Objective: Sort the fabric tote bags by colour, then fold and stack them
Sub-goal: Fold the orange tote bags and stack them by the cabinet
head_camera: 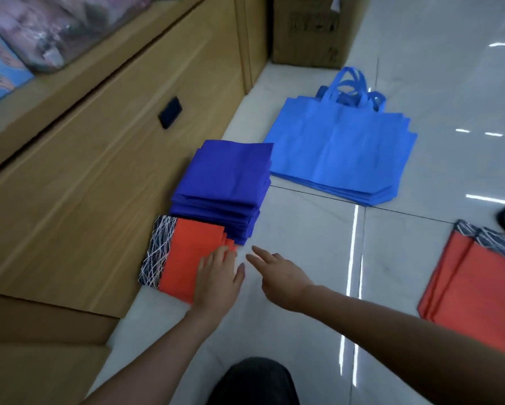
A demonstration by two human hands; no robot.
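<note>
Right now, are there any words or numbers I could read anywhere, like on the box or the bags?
No text here can be read.
Cardboard box: dark printed marks on its side, too blurred to read.
Light blue tote bags, dark blue folded stack, orange folded stack: no print, only a white line pattern on the orange bags' dark band.
Wrapped items on the shelf: pictures only, blurred.

We see two bare forearms entering from the bottom of the frame, no sleeves, watches or rings on them. The left hand and right hand wear no gloves. At bottom centre, a knee shows in dark trousers.
</note>
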